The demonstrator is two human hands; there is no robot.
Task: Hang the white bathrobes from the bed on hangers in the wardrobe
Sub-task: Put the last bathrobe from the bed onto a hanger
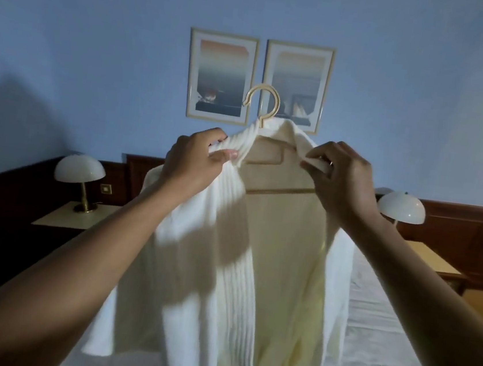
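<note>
We hold the white ribbed cloth bathrobe (233, 272), already on its cream plastic round-hooked hanger (276, 106), at 12 o'clock above the white-sheeted bed (382, 334). Left hand (194, 162) & right hand (343, 179) pinch the collar. Left to do: wardrobe, not in view.

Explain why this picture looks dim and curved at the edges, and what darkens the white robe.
Head view: dim, bluish light; the wide lens bows the wood panelling at the edges. The left hand and arm seem to throw a dark shadow across the bathrobe; another shadow falls on the wall at left.
</note>
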